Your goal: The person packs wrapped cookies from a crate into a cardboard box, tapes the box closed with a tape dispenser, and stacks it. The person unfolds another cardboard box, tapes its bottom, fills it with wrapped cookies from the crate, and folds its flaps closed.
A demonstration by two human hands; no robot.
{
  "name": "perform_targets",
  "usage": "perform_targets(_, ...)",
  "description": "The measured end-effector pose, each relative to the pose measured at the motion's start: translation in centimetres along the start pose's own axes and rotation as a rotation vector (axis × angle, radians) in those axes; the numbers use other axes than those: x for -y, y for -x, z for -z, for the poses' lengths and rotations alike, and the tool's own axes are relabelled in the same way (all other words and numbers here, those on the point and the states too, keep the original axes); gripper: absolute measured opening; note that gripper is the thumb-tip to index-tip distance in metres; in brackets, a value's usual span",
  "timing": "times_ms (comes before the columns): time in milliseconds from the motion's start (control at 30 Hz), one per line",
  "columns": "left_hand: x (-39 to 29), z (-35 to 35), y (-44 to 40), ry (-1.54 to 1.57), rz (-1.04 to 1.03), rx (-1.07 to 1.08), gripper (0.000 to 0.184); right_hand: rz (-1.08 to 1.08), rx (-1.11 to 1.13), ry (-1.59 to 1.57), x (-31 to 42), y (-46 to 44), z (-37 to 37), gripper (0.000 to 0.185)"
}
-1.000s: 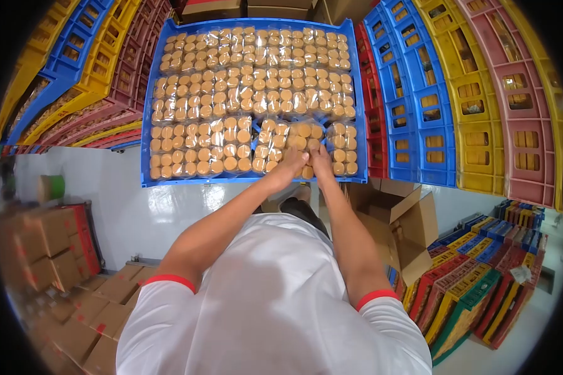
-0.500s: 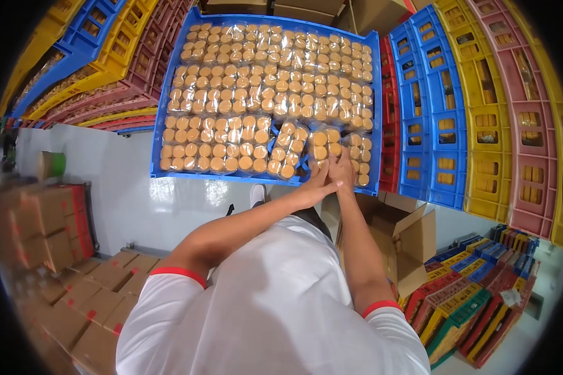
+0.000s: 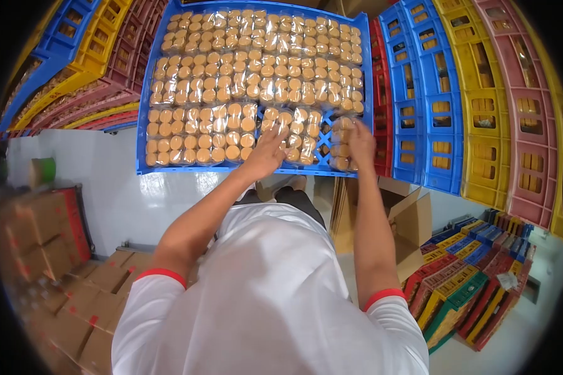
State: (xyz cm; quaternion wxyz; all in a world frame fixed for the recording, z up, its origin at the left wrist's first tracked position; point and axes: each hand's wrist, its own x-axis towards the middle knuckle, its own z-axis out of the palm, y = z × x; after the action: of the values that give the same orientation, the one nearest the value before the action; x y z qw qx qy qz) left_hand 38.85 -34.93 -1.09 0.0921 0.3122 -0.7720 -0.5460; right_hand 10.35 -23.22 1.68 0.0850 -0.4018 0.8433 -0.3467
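Observation:
A large blue crate (image 3: 142, 125) holds rows of clear-wrapped packs of round, light-brown biscuits or small cakes (image 3: 200, 134). My left hand (image 3: 266, 155) lies over a pack in the front row, its fingers stretched and thumb apart, touching the wrapper. Just right of it stands another pack (image 3: 304, 134). At the crate's right end, my right hand (image 3: 362, 145) grips the outermost pack (image 3: 341, 140) from its right side, with some fingers hidden. Between these two packs, a gap shows the blue lattice floor (image 3: 323, 140).
Stacked blue (image 3: 413, 94), yellow (image 3: 481, 119) and pink crates (image 3: 525, 125) rise close on the right. More crates (image 3: 94, 56) stand on the left. An open cardboard box (image 3: 413, 219) sits below the crate's right corner. Closed cartons (image 3: 62, 300) lie at lower left.
My hands were together at the right of the front row and are now apart, the left one further left. The tilted pack now stands straighter, and the gap has shifted right.

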Motion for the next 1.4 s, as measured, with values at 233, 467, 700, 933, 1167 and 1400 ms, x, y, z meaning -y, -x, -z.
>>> perform_targets(233, -2.3, -2.5, -0.9, -0.080, 0.028, 0.094, 0.065, 0.029, 0.183, 0.602, 0.0, 2.0, -1.7, 0.042)
perform_targets(467, -1.6, -1.0, 0.6, 0.124, 0.028, -0.013, 0.067, -0.201, 0.180, 0.491, 0.4, 3.4, -2.8, 0.085)
perform_targets(700, -5.3, -2.9, -1.3, 0.859, 0.242, 0.098, 0.069, -0.646, 0.283, -1.257, 1.2, 2.6, 4.5, 0.052)
perform_targets(933, -9.3, -5.9, -6.4, 0.998, 0.338, 0.280, 0.084, -0.669, 0.314, -1.217, -2.0, 2.7, 0.3, 0.052)
perform_targets(1167, -7.4, -8.3, -5.6, 0.861, 0.224, 0.305, 0.079, -0.779, 0.367, -1.206, -3.4, 4.1, -0.9, 0.061)
perform_targets(1400, -4.6, -1.9, -0.3, -0.188, -0.200, -0.097, 0.070, -0.664, 0.381, -0.640, -5.4, 4.6, -3.0, 0.044)
